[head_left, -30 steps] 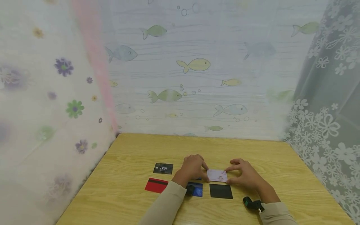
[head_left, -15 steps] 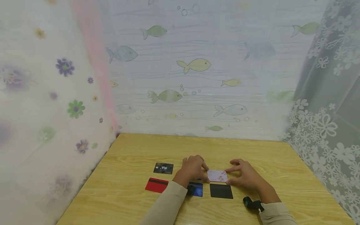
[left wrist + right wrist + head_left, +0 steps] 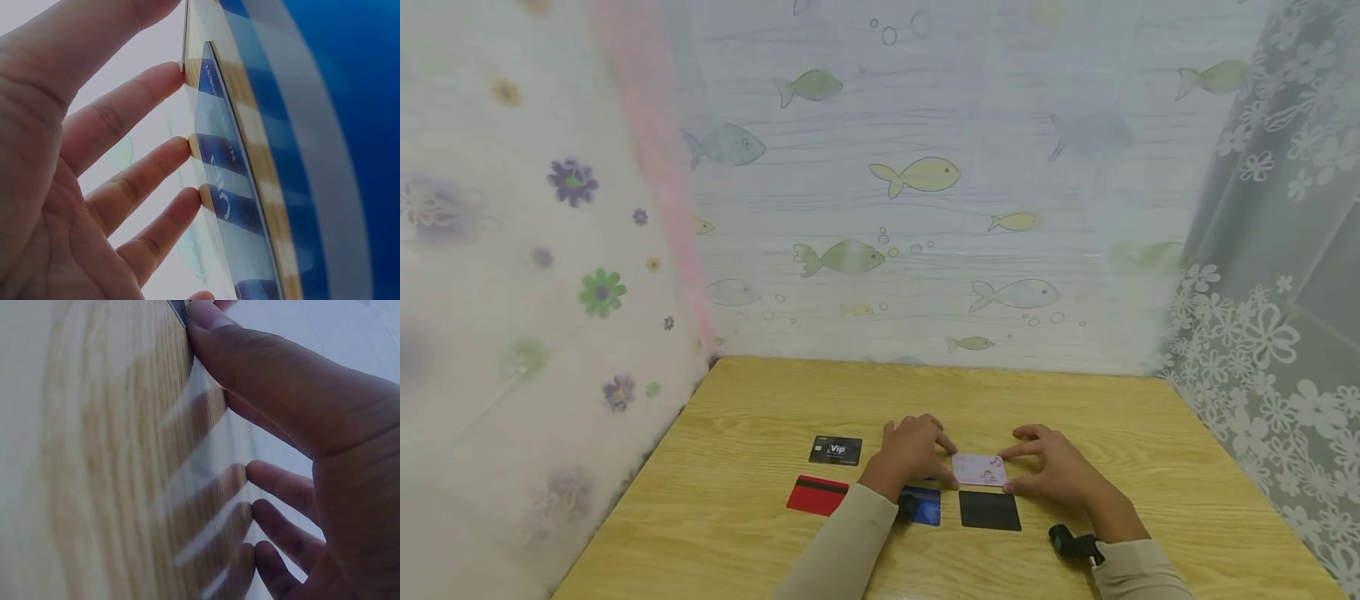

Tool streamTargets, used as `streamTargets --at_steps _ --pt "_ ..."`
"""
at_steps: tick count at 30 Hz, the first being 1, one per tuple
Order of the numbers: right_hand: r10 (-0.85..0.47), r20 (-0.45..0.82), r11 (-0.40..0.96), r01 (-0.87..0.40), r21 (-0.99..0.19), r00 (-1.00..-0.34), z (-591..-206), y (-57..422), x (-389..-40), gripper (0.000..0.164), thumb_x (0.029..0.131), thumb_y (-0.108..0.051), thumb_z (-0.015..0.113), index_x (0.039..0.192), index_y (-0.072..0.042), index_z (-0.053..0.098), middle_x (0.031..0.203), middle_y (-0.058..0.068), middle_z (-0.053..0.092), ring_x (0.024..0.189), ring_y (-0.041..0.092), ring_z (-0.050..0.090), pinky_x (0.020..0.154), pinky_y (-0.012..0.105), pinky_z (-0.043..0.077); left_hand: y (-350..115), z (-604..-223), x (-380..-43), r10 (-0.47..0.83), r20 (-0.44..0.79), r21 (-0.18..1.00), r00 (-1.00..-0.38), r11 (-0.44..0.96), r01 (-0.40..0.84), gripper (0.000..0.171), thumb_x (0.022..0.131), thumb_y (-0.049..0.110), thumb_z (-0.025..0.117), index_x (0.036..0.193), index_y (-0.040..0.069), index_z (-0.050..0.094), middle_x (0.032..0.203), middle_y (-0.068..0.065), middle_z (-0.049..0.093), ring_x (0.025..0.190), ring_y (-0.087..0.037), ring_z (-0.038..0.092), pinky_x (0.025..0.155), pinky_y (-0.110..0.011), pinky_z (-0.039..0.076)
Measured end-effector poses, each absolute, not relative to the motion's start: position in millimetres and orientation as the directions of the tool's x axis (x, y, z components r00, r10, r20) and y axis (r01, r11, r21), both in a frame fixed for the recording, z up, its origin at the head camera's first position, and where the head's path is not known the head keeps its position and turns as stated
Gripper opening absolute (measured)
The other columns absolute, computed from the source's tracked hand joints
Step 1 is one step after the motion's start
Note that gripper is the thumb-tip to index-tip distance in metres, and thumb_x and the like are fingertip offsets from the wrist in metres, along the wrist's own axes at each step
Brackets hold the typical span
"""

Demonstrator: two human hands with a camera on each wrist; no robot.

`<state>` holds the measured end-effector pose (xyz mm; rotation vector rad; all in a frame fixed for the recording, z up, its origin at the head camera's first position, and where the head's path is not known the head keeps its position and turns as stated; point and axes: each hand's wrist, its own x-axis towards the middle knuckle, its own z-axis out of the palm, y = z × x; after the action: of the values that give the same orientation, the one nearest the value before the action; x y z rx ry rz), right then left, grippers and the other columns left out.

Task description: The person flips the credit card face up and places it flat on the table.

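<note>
A white card with pink floral marks (image 3: 979, 471) lies between both hands in the head view. My left hand (image 3: 913, 450) holds its left end, forefinger at the far corner and thumb at the near one. My right hand (image 3: 1056, 471) holds the right end the same way. The left wrist view shows the card's thin edge (image 3: 185, 34) at the forefinger's tip, other fingertips resting on the tabletop. Under the left hand, a dark blue card with lettering (image 3: 215, 150) is mostly hidden in the head view. At the right thumb tip, a card corner (image 3: 179, 309) shows.
Nearer the person lie a blue card (image 3: 929, 506), partly covered by the left wrist camera, and a black card (image 3: 990, 511). To the left are a black Vip card (image 3: 835, 450) and a red card (image 3: 816, 495). A fish-patterned curtain (image 3: 925, 250) stands behind the wooden table (image 3: 760, 408).
</note>
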<state>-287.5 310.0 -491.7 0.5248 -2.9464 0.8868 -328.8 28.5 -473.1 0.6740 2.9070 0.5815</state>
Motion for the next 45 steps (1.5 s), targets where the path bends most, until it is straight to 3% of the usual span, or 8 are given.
streamTargets --at_steps 16,22,27,31,38,45 --pt "-0.323 0.118 0.779 -0.335 -0.53 -0.939 -496.0 314.2 -288.5 0.052 0.077 -0.059 0.086 0.121 -0.034 0.076 0.151 0.014 0.052 0.14 0.05 0.042 0.106 0.072 0.038 28.9 -470.0 -327.7 0.451 -0.018 0.372 -0.892 0.831 0.413 0.044 0.065 0.057 0.095 0.104 0.043 0.081 0.142 0.01 0.06 0.135 -0.03 0.053 0.117 -0.07 0.025" --pt "-0.343 0.123 0.777 -0.355 -0.52 -0.931 -490.9 311.3 -286.9 0.049 0.081 -0.054 0.084 0.122 -0.027 0.077 0.148 0.018 0.054 0.137 0.051 0.045 0.105 0.07 0.04 29.0 -467.7 -327.5 0.469 -0.018 0.356 -0.883 0.828 0.433 0.045 0.067 0.056 0.095 0.107 0.042 0.081 0.14 0.01 0.061 0.132 -0.029 0.054 0.117 -0.069 0.026" --pt "-0.339 0.144 0.788 -0.365 -0.495 -0.929 -482.3 303.7 -287.3 0.046 0.086 -0.046 0.083 0.123 -0.018 0.076 0.141 0.022 0.058 0.13 0.049 0.053 0.104 0.068 0.043 22.5 -466.2 -334.1 0.502 -0.015 0.399 -0.865 0.796 0.455 0.057 0.071 0.05 0.094 0.123 0.039 0.076 0.141 0.006 0.062 0.132 -0.029 0.056 0.109 -0.065 0.038" --pt "-0.346 0.165 0.791 -0.381 -0.478 -0.924 -477.0 296.0 -287.9 0.047 0.086 -0.044 0.084 0.122 -0.015 0.075 0.139 0.022 0.059 0.128 0.047 0.055 0.104 0.066 0.045 8.1 -462.1 -337.5 0.498 0.015 0.397 -0.867 0.793 0.462 0.057 0.074 0.047 0.093 0.127 0.036 0.075 0.14 0.004 0.064 0.128 -0.028 0.06 0.1 -0.061 0.045" --pt "-0.362 0.235 0.754 -0.432 -0.495 -0.902 -468.6 271.0 -288.5 0.04 0.089 -0.04 0.082 0.118 -0.012 0.077 0.136 0.02 0.061 0.126 0.044 0.057 0.102 0.063 0.048 -35.3 -453.6 -337.6 0.481 0.048 0.352 -0.876 0.812 0.465 0.057 0.074 0.047 0.093 0.126 0.033 0.075 0.142 0.001 0.064 0.132 -0.034 0.059 0.102 -0.061 0.047" --pt "-0.367 0.247 0.756 -0.442 -0.483 -0.897 -464.8 231.8 -293.1 0.038 0.089 -0.042 0.082 0.117 -0.017 0.078 0.134 0.013 0.063 0.126 0.039 0.058 0.101 0.063 0.047 -81.7 -449.8 -336.5 0.457 0.077 0.384 -0.886 0.807 0.449 0.053 0.075 0.041 0.093 0.123 0.026 0.077 0.138 -0.004 0.066 0.125 -0.036 0.062 0.097 -0.064 0.047"
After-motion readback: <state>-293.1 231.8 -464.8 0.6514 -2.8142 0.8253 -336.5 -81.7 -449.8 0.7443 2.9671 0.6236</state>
